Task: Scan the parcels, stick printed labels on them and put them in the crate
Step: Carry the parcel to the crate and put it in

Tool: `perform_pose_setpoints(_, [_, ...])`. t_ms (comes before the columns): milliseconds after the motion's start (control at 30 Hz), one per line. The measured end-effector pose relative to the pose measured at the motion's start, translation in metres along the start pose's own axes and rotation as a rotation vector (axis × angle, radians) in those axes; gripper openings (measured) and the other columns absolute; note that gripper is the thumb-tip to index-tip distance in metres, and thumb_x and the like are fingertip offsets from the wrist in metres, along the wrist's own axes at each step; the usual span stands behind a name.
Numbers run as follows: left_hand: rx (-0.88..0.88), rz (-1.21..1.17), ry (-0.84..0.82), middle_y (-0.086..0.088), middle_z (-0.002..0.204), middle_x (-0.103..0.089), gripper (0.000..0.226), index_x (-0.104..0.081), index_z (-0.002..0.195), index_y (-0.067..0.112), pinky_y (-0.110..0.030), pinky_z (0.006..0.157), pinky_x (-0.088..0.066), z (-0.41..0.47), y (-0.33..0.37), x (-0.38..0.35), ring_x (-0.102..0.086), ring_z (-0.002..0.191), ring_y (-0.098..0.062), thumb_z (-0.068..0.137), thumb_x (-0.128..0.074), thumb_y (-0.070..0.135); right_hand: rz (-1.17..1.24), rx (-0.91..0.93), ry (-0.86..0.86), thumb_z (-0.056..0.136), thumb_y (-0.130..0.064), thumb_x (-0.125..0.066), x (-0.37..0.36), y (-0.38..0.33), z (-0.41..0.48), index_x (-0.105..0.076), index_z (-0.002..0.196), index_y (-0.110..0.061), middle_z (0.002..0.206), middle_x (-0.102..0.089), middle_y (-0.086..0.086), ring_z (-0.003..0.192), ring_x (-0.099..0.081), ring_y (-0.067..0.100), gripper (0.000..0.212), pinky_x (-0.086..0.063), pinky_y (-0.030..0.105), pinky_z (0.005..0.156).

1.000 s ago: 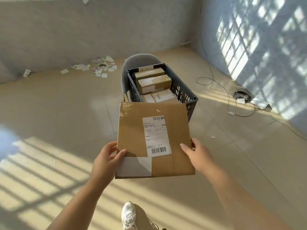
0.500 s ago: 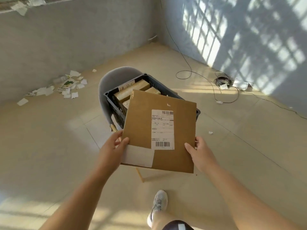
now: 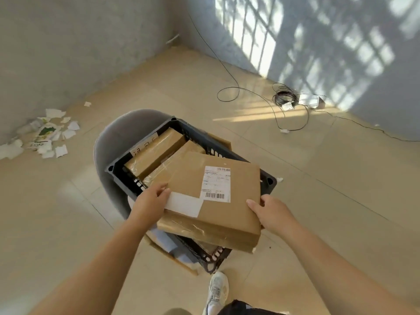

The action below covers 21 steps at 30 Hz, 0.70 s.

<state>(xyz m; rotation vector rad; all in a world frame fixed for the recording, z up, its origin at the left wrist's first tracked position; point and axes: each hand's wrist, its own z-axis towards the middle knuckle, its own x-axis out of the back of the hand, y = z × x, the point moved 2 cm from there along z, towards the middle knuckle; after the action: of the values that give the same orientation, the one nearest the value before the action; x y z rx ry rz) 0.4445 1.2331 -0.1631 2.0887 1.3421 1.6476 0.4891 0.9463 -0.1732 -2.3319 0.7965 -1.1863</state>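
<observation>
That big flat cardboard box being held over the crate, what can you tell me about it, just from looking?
The big flat brown cardboard box is shallow and squarish, with clear tape along its near side. Its top carries a white printed label with barcodes and, beside it, a blank white patch. It is tilted and lies over the near part of the dark plastic crate, which already contains smaller taped cardboard parcels. The left hand grips its left edge, the right hand its right corner.
</observation>
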Motion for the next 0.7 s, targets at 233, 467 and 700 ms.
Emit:
perform_pose_setpoints(233, [0.039,0.075,-0.144,-0.001,0.108,-0.054,0.046,-0.038,0.142,0.022,-0.014,0.055,-0.034,0.062,-0.015,-0.014,-0.043,0.068,0.0,0.097,-0.042,0.026,-0.083,-0.146,0.028,0.091,-0.049,-0.051,-0.016,-0.016,0.023,-0.052,0.111,-0.012,0.106,-0.058,0.006,0.09,-0.061,0.023,0.042,-0.056,0.041,0.079])
perform_pose_setpoints(467, [-0.041,0.136,-0.295,-0.006,0.132,-0.052,0.05,-0.037,0.143,0.017,-0.024,0.076,-0.039,0.108,-0.027,-0.011,-0.05,0.093,-0.013,0.095,-0.048,0.024,-0.109,-0.263,0.057,0.092,-0.036,-0.058,-0.05,-0.039,0.028,-0.04,0.121,-0.013,0.115,-0.057,0.005,0.099,-0.059,0.022,0.042,-0.052,0.036,0.083])
perform_pose_setpoints(700, [-0.21,0.381,-0.431,-0.003,0.146,-0.039,0.062,-0.036,0.143,0.013,-0.033,0.107,-0.035,0.128,-0.046,-0.003,-0.044,0.128,-0.022,0.088,-0.063,0.022,-0.061,-0.336,0.092,0.093,-0.02,-0.06,-0.104,-0.05,0.026,-0.042,0.125,-0.012,0.125,-0.042,0.008,0.096,-0.052,0.019,0.037,-0.044,0.028,0.083])
